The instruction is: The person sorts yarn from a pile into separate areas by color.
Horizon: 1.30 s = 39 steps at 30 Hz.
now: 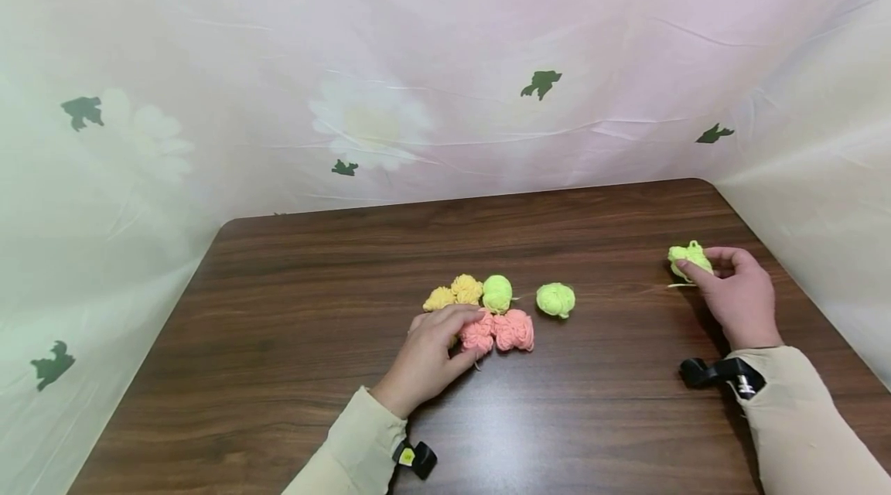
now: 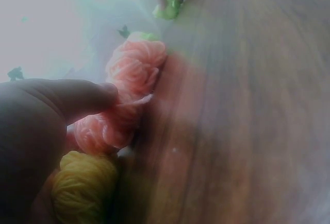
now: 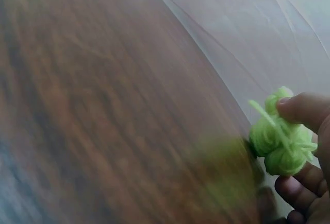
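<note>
At the right side of the table, my right hand (image 1: 743,298) pinches a yellow-green yarn ball (image 1: 689,261) between thumb and fingers; a loose strand crosses it in the right wrist view. My left hand (image 1: 433,352) is at the middle cluster, its thumb and fingers around a pink yarn ball (image 1: 477,334). Beside that lies another pink yarn ball (image 1: 515,330). In the left wrist view the thumb lies against the pink yarn, and a yellow yarn ball (image 2: 85,188) sits under the hand. The left fingertips are partly hidden there.
Just beyond the left hand are two yellow yarn balls (image 1: 466,289) and a round green one (image 1: 497,293). Another green yarn ball (image 1: 555,299) lies a little to the right. The dark wooden table (image 1: 313,271) meets a patterned cloth backdrop (image 1: 445,93) at its back and sides.
</note>
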### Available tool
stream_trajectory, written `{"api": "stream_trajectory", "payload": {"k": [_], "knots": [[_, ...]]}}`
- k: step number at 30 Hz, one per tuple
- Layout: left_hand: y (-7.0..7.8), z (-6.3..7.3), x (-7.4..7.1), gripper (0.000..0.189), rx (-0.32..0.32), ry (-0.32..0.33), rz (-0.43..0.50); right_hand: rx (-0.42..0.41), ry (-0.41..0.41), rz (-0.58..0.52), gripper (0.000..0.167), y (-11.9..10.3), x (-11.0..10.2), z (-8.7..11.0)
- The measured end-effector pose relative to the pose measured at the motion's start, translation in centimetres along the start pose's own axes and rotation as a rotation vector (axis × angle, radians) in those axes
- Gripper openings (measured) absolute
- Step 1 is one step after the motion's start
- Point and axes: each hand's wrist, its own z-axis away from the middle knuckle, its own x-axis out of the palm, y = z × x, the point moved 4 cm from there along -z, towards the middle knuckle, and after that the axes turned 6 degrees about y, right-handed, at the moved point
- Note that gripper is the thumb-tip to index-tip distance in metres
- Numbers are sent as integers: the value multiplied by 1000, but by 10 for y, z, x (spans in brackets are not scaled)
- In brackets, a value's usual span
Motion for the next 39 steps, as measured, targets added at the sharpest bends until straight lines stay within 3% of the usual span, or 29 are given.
{"api": "stream_trajectory", "payload": {"k": [6, 16, 27, 39], "knots": [[0, 0, 1, 47, 0, -3, 0, -7, -13, 8, 63, 0, 1, 1], [-1, 0, 1, 47, 8, 6, -3, 44, 14, -80, 60, -1, -2, 2], [-2, 0, 2, 47, 9, 4, -3, 80, 55, -187, 32, 2, -5, 4], [-1, 0, 1, 47, -1, -7, 1, 80, 207, -278, 24, -3, -7, 7]]}}
